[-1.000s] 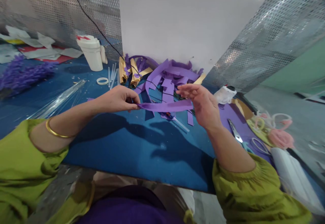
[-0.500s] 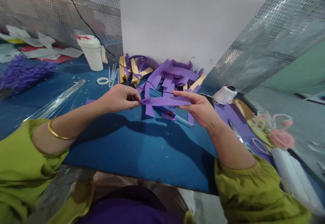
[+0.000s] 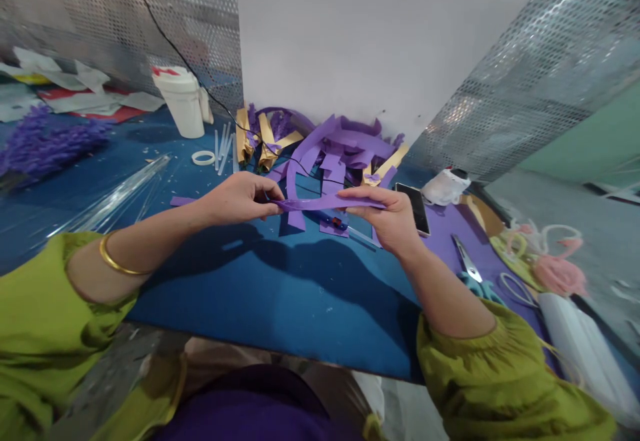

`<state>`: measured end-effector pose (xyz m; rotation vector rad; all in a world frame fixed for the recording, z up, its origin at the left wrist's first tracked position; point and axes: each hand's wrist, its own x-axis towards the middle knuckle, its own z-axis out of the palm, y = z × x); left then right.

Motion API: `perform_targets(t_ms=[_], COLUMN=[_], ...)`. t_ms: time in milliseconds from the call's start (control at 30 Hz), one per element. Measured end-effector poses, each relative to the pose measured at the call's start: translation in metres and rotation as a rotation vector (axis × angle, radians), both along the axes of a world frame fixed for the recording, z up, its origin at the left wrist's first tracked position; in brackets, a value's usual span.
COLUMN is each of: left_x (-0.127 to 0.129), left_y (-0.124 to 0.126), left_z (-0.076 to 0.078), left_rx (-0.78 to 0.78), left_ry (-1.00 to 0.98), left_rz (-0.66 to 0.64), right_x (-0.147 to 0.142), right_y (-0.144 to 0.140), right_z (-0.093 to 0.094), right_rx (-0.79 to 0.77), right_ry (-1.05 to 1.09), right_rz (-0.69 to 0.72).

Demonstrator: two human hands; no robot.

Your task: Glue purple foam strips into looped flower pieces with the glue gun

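A narrow purple strip (image 3: 315,203) is stretched level between my hands, above the blue table (image 3: 300,294). My left hand (image 3: 245,197) pinches its left end between thumb and fingers. Around its right end, my right hand (image 3: 383,211) is closed, thumb below and fingers along the top. Behind and partly under the strip lies a blue glue gun (image 3: 334,219) with a clear stick at its end. Just beyond is a heap of loose purple strips (image 3: 345,141), with small gold-wrapped purple flower bunches (image 3: 270,147) at its left.
A white lidded cup (image 3: 180,104), a tape roll (image 3: 203,158) and clear glue sticks (image 3: 223,147) stand left. Purple flowers (image 3: 50,141) lie far left. Right are a phone (image 3: 414,207), scissors (image 3: 470,264) and pink fuzzy pieces (image 3: 557,271). A white board (image 3: 340,41) rises behind; a black cable (image 3: 165,34) crosses.
The strip now looks narrower and folded along its length. My right hand's fingers have closed more on it. The phone and the scissors' handles show more fully.
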<state>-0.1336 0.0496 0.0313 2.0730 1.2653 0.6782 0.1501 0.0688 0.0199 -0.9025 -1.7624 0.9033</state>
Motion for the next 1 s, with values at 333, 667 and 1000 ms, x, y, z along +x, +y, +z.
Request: perform_targets(t_ms=[333,667,1000], left_x=[0.003,0.005,0.010], left_y=[-0.001,0.000,-0.008], left_z=[-0.004,-0.007,-0.002], left_rx=[-0.315,-0.079,-0.003], left_ry=[-0.062,-0.260,-0.298], left_rz=[-0.112,0.143,0.229], right_x=[-0.006,-0.007,-0.011], right_y=[-0.013,-0.003,-0.004], right_z=[0.005,0.000,-0.004], right_rx=[0.108,-0.156,-0.117], right_ry=[0.005,0.241,0.218], right_rz=[0.042,-0.027,-0.119])
